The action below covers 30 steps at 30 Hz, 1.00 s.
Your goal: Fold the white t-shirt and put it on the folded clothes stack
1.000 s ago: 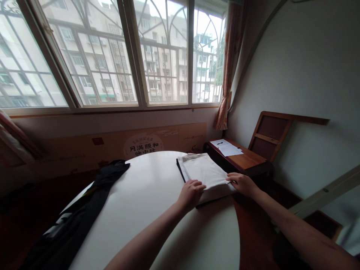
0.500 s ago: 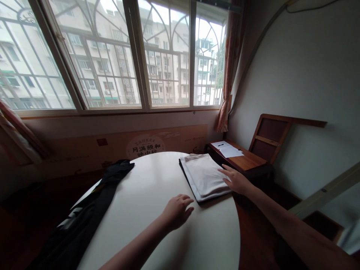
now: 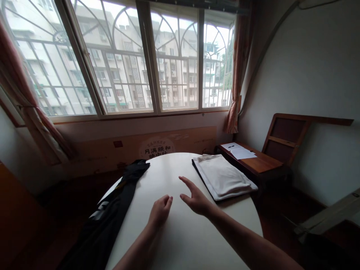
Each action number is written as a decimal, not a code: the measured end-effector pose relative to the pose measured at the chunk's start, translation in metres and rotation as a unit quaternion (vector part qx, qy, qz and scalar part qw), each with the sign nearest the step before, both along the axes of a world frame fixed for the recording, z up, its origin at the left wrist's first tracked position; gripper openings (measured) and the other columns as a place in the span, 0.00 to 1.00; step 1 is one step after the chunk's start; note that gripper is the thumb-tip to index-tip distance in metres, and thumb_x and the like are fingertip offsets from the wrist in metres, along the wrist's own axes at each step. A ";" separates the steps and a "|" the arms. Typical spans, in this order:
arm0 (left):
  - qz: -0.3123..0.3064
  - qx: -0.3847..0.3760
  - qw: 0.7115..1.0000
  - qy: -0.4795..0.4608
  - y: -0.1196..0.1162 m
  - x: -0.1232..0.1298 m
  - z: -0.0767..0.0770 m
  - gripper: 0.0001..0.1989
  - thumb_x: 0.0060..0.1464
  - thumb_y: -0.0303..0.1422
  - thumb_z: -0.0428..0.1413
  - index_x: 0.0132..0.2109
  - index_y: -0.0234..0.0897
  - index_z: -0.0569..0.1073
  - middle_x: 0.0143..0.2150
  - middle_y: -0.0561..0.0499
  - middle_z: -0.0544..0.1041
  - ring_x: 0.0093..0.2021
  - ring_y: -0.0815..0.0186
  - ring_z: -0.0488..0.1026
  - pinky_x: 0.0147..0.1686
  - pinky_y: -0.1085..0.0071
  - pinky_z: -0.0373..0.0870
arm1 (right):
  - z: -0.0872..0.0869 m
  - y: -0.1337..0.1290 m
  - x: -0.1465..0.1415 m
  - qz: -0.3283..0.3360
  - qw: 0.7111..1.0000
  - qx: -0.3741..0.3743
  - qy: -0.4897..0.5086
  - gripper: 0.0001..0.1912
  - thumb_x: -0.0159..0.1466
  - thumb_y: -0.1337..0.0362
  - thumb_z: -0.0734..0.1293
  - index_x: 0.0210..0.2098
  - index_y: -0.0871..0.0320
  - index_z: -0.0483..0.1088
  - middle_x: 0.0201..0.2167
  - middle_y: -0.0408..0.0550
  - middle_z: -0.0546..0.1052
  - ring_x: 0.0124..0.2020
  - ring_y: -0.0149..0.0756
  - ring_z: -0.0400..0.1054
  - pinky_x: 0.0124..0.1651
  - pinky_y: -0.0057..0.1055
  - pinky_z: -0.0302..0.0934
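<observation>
My left hand (image 3: 160,210) is over the middle of the white round table (image 3: 168,172), its fingers curled in; nothing shows in it. Just right of it, my right hand (image 3: 194,197) has its fingers apart and holds nothing. A stack of folded cloth, white and light grey on top (image 3: 225,178) with a dark edge beneath, lies at the table's right side, beyond my right hand. Along the left side a black garment (image 3: 120,202) with white and yellow marks hangs over the table edge.
A low wooden table (image 3: 263,161) with white papers (image 3: 242,153) and a pen stands at the back right, beside a wooden chair back (image 3: 287,137). A printed cardboard panel (image 3: 191,138) is below the window. Curtains (image 3: 233,112) hang at both sides.
My right hand has left the folded stack and moved left over the table. My left hand has moved left and its fingers have curled. The view has turned left.
</observation>
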<state>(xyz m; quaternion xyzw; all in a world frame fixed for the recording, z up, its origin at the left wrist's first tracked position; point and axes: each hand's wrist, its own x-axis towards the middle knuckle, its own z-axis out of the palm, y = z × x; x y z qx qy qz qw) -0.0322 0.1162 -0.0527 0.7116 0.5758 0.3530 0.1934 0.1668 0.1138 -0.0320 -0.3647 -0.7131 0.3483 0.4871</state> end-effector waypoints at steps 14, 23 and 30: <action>0.005 -0.062 0.968 -0.244 -0.002 -0.006 -0.026 0.12 0.55 0.43 0.53 0.34 0.39 0.71 0.28 0.53 0.70 0.28 0.65 0.68 0.27 0.71 0.66 | -0.029 0.004 -0.021 0.060 0.814 -0.363 0.449 0.16 0.59 0.50 0.74 0.32 0.58 0.75 0.26 0.45 0.79 0.29 0.35 0.74 0.37 0.33 0.69; -0.016 -0.067 0.957 -0.281 -0.015 0.002 -0.008 0.11 0.51 0.42 0.56 0.33 0.39 0.70 0.29 0.53 0.70 0.30 0.65 0.70 0.28 0.70 0.69 | -0.027 0.008 -0.010 0.113 0.698 -0.434 0.558 0.19 0.65 0.61 0.62 0.18 0.56 0.58 0.14 0.38 0.60 0.16 0.28 0.55 0.20 0.25 0.50; 0.017 -0.095 0.923 -0.372 -0.018 0.002 0.003 0.11 0.43 0.37 0.61 0.30 0.39 0.67 0.28 0.57 0.67 0.28 0.69 0.66 0.30 0.72 0.70 | -0.022 0.005 -0.007 0.135 0.681 -0.425 0.580 0.16 0.60 0.66 0.61 0.17 0.56 0.56 0.14 0.38 0.59 0.16 0.28 0.53 0.19 0.25 0.49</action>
